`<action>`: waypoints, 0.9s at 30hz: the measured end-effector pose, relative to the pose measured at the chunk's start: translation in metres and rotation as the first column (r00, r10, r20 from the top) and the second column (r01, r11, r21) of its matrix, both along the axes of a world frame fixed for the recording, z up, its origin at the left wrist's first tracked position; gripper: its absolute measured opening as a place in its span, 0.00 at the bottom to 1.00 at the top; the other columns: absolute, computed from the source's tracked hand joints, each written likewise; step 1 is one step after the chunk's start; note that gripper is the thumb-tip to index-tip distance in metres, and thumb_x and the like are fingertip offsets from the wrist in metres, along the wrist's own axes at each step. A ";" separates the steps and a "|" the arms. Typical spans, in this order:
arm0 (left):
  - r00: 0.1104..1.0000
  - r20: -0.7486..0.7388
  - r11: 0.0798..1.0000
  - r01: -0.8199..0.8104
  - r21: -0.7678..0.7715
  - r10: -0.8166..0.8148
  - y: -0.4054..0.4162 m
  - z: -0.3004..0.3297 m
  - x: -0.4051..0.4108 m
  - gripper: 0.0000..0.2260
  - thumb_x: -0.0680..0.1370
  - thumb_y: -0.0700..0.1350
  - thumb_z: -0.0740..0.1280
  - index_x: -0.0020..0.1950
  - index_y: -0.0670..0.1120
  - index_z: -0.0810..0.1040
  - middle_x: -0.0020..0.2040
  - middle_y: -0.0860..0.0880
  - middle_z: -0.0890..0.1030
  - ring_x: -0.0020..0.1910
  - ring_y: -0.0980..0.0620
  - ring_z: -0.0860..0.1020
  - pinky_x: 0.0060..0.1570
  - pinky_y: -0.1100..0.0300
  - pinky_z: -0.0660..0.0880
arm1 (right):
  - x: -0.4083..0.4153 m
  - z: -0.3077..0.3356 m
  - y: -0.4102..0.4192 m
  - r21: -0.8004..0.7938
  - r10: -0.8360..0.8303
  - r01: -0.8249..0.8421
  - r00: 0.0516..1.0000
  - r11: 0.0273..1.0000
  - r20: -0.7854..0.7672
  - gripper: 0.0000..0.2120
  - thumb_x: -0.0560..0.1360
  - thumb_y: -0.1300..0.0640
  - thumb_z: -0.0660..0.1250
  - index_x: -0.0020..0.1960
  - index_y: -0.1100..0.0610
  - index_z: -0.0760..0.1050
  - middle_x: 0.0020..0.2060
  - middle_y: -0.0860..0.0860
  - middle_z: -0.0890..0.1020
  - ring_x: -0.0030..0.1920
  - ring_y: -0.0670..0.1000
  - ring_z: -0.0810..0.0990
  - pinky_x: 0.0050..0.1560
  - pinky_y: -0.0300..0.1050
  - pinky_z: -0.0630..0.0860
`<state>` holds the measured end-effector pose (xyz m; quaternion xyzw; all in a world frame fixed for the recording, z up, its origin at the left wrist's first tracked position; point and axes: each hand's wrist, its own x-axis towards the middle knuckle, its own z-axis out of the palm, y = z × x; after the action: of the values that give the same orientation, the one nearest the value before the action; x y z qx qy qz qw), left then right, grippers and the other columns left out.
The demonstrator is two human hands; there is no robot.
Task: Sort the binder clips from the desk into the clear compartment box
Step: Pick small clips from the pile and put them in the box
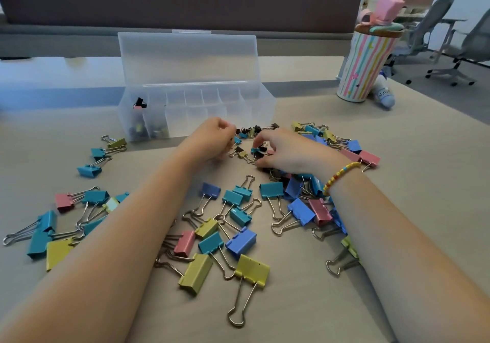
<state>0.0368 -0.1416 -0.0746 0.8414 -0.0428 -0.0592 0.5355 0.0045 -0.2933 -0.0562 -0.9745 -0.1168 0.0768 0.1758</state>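
Note:
Coloured binder clips (240,242) in blue, teal, yellow, pink and black lie scattered over the desk. The clear compartment box (261,104) stands behind them with its lid up; a few small clips sit in its left compartments (139,103). My left hand (212,138) is curled in front of the box over a cluster of small clips; what it holds is hidden. My right hand (286,149), with a beaded bracelet on the wrist, pinches a small teal and black clip (258,151) in that cluster.
A striped cup (363,69) with a pink lid ornament stands at the back right, a small white bottle (384,94) lying beside it. Office chairs (429,32) stand beyond the desk's right edge. A dark partition runs along the back.

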 end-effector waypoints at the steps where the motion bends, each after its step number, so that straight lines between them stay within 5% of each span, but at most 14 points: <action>1: 0.994 -0.114 0.980 -0.029 -0.199 0.006 0.002 0.003 -0.001 0.06 0.81 0.41 0.56 0.52 0.41 0.70 0.35 0.49 0.71 0.28 0.57 0.66 0.23 0.69 0.65 | 0.001 -0.002 0.001 -0.035 0.001 0.000 1.000 0.999 0.007 0.19 0.76 0.49 0.65 0.65 0.52 0.68 0.51 0.49 0.70 0.45 0.47 0.70 0.37 0.37 0.69; 3: 0.964 -0.266 0.849 -0.134 -0.511 -0.008 0.004 0.007 -0.002 0.08 0.80 0.37 0.53 0.50 0.40 0.71 0.35 0.48 0.70 0.26 0.58 0.66 0.18 0.71 0.63 | 0.002 -0.005 0.003 -0.075 -0.004 0.006 1.000 0.997 0.028 0.18 0.77 0.49 0.64 0.64 0.54 0.68 0.57 0.52 0.73 0.50 0.49 0.70 0.45 0.40 0.68; 6: 0.947 -0.319 0.763 -0.227 -0.605 0.029 0.005 0.008 -0.002 0.10 0.79 0.34 0.50 0.46 0.40 0.71 0.36 0.47 0.70 0.27 0.58 0.67 0.18 0.72 0.64 | 0.004 -0.009 0.007 -0.089 -0.001 0.006 0.999 0.996 0.052 0.17 0.78 0.49 0.62 0.63 0.56 0.67 0.59 0.53 0.74 0.53 0.50 0.72 0.48 0.41 0.68; 8: 0.959 -0.279 0.859 -0.189 -0.475 0.056 0.004 0.008 -0.001 0.10 0.79 0.36 0.51 0.48 0.41 0.72 0.34 0.49 0.67 0.28 0.57 0.64 0.18 0.70 0.61 | 0.003 -0.010 0.009 -0.103 0.001 0.006 0.998 0.995 0.068 0.17 0.78 0.49 0.61 0.63 0.56 0.67 0.58 0.52 0.74 0.51 0.49 0.71 0.48 0.41 0.68; 10: 0.991 -0.116 0.993 -0.078 -0.091 0.067 0.004 0.007 0.000 0.08 0.80 0.42 0.55 0.52 0.43 0.73 0.34 0.49 0.68 0.29 0.55 0.64 0.24 0.66 0.63 | 0.004 -0.010 0.008 -0.117 0.003 0.007 0.997 0.993 0.080 0.15 0.79 0.51 0.60 0.61 0.57 0.67 0.55 0.53 0.74 0.49 0.49 0.71 0.47 0.42 0.67; 12: 0.997 0.072 0.949 0.006 0.314 -0.030 0.005 0.005 0.002 0.09 0.79 0.49 0.61 0.52 0.45 0.74 0.40 0.49 0.73 0.35 0.53 0.69 0.33 0.62 0.69 | 0.004 -0.011 0.008 -0.138 0.000 0.014 0.995 0.990 0.101 0.12 0.80 0.52 0.59 0.60 0.57 0.67 0.54 0.53 0.74 0.48 0.50 0.70 0.46 0.42 0.67; 14: 0.980 0.121 0.834 0.065 0.548 -0.156 0.004 0.000 0.002 0.13 0.77 0.52 0.65 0.54 0.44 0.74 0.45 0.49 0.74 0.43 0.52 0.71 0.43 0.60 0.69 | 0.006 -0.012 0.008 -0.164 -0.006 0.027 0.992 0.986 0.127 0.12 0.80 0.53 0.58 0.60 0.57 0.68 0.54 0.53 0.74 0.47 0.50 0.70 0.45 0.42 0.66; 23: 0.966 0.088 0.699 0.113 0.706 -0.244 -0.001 -0.002 -0.002 0.16 0.78 0.50 0.64 0.60 0.42 0.70 0.52 0.45 0.75 0.46 0.49 0.70 0.46 0.59 0.68 | 0.010 -0.015 0.007 -0.147 -0.039 0.068 0.980 0.987 0.193 0.10 0.81 0.56 0.55 0.59 0.59 0.67 0.51 0.54 0.76 0.46 0.52 0.73 0.44 0.45 0.71; 27: 0.955 0.113 0.644 0.094 0.760 -0.273 -0.007 -0.005 -0.004 0.13 0.79 0.47 0.61 0.58 0.40 0.68 0.44 0.46 0.73 0.40 0.51 0.70 0.41 0.58 0.69 | 0.010 -0.012 0.006 0.053 -0.142 0.133 0.956 0.990 0.255 0.09 0.81 0.57 0.52 0.56 0.61 0.65 0.40 0.53 0.73 0.38 0.51 0.72 0.34 0.43 0.67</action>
<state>0.0325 -0.1488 -0.0795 0.9787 -0.1583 -0.0335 0.1265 0.0146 -0.2877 -0.0684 -0.9786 -0.0718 -0.0651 0.1813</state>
